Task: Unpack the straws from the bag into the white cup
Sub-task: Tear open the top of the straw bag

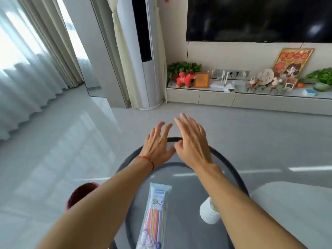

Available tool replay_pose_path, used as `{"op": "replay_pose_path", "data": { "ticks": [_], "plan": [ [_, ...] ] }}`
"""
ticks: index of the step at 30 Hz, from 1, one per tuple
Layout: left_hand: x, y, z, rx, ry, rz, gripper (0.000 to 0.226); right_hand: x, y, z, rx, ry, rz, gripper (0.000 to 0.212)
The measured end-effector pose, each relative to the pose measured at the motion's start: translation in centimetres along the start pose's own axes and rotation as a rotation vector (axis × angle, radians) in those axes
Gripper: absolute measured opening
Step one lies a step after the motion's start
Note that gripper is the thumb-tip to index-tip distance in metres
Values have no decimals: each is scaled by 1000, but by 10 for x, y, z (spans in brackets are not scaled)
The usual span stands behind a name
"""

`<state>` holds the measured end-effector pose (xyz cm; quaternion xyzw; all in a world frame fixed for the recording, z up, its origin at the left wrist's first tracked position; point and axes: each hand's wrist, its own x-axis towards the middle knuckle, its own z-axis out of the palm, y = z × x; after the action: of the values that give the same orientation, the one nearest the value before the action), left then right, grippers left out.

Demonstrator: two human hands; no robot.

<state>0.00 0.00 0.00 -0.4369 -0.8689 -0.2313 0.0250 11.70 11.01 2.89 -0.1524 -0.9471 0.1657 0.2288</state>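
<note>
A clear plastic bag of coloured straws (156,215) lies lengthwise on the round dark glass table (181,229), near its middle. To the right of the bag stands the ribbed white cup (208,212), partly hidden behind my right forearm. Both arms stretch out over the table's far rim. My left hand (158,144) and my right hand (191,141) hover side by side there, palms down, fingers spread, holding nothing. A red string circles my left wrist. Both hands are well beyond the bag and the cup.
A dark red bin (80,194) stands on the floor left of the table, under my left forearm. A pale seat (296,203) sits at the right. Grey tiled floor stretches ahead to a low TV cabinet (233,97) crowded with ornaments and a tall white air conditioner (149,69).
</note>
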Motion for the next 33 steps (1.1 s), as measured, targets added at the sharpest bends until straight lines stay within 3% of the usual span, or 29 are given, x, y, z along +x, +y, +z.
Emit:
{"op": "replay_pose_path", "data": {
  "ticks": [4, 6, 9, 13, 16, 18, 21, 28, 30, 33],
  "plan": [
    [-77, -50, 102, 45, -300, -119, 86, -78, 21, 105, 91, -176, 95, 76],
    [-115, -76, 155, 126, -357, -189, 92, -118, 41, 161, 137, -240, 123, 76],
    [-156, -100, 222, 341, -362, -281, 96, -165, 71, 232, 144, -314, 168, 78],
    [-178, -122, 296, 369, -274, -423, 113, -203, 105, 312, 136, -383, 242, 76],
    [-170, -137, 331, 322, -206, -511, 133, -213, 125, 358, 156, -322, 306, 65],
    [-165, -147, 347, 296, -166, -507, 129, -214, 131, 379, 167, -187, 376, 55],
    [-163, -153, 360, 208, -122, -383, 113, -215, 135, 396, 207, -38, 397, 41],
    [-219, -144, 336, 50, -226, 57, 104, -271, 123, 363, 510, -39, 456, 29],
    [-246, -138, 329, 96, -186, 246, 108, -298, 114, 349, 601, -49, 471, 22],
    [-271, -124, 314, 138, -150, 387, 111, -327, 105, 324, 823, -98, 560, 17]
  ]
}}
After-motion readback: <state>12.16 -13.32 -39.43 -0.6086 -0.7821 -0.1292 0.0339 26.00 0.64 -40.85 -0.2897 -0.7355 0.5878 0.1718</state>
